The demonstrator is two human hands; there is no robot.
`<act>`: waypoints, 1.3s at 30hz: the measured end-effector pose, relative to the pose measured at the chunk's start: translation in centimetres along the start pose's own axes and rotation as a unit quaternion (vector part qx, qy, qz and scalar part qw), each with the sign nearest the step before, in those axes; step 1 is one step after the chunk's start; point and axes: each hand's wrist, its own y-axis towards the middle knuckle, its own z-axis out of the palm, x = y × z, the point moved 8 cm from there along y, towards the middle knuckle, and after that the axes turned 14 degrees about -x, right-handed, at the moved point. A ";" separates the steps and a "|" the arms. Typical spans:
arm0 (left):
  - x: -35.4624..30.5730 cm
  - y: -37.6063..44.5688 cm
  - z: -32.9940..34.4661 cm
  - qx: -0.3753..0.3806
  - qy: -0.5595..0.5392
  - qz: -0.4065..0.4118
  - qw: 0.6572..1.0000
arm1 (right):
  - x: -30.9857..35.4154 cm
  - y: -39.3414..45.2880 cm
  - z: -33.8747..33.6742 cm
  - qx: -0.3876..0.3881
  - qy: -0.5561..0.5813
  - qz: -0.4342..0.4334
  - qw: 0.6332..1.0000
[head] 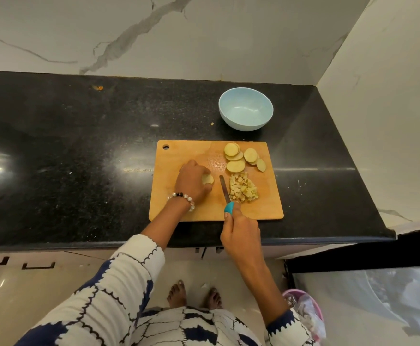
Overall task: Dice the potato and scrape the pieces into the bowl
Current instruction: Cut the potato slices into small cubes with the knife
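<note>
We stand at a black desk (79,151) carrying a wooden cutting board (179,208). Beyond the board's far edge, near its right corner, sits a pale blue bowl (246,109). On the board's far right corner lie round potato slices (236,158); just nearer us on the board's right side is a heap of diced potato pieces (244,188). At the board's centre our left hand (191,182) curls its fingers around a few potato slices (207,180). Over the board's near edge our right hand (240,231) grips the blue-handled knife (225,193), its blade lying just left of the dice.
</note>
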 end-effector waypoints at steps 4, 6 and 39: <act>0.2 0.3 -0.2 0.070 0.015 0.066 0.995 | 0.1 -0.1 0.8 -0.001 0.013 -0.022 1.000; 0.4 0.3 -0.2 0.070 0.022 0.068 0.995 | 0.3 -0.2 1.3 0.003 0.008 -0.033 0.999; 0.7 0.1 -1.0 0.042 0.023 -0.005 0.999 | 0.4 -2.3 3.4 -0.023 -0.132 -0.073 0.988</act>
